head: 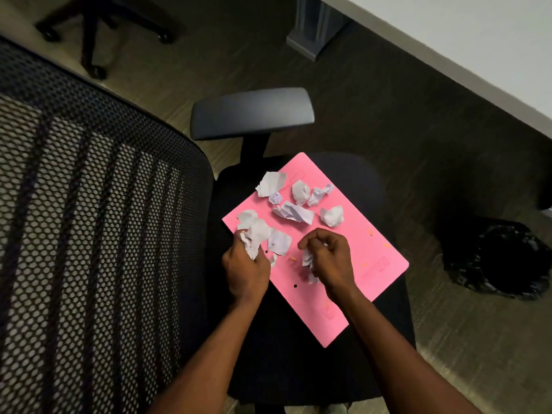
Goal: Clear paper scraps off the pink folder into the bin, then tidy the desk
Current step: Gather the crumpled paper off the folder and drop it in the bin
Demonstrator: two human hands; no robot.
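Observation:
A pink folder (358,252) lies flat on the black seat of an office chair. Several crumpled white paper scraps (294,212) are scattered over its far half. My left hand (245,270) rests at the folder's left edge, closed around a bunch of crumpled scraps (254,239). My right hand (331,261) is over the folder's middle, fingers curled around a few small scraps (307,259). A bin lined with a black bag (504,258) stands on the floor to the right of the chair.
The chair's mesh backrest (89,234) fills the left side and its grey armrest (251,112) sits beyond the folder. A white desk edge (448,55) runs across the top right. Another chair's wheeled base (98,28) stands at the top left on carpet.

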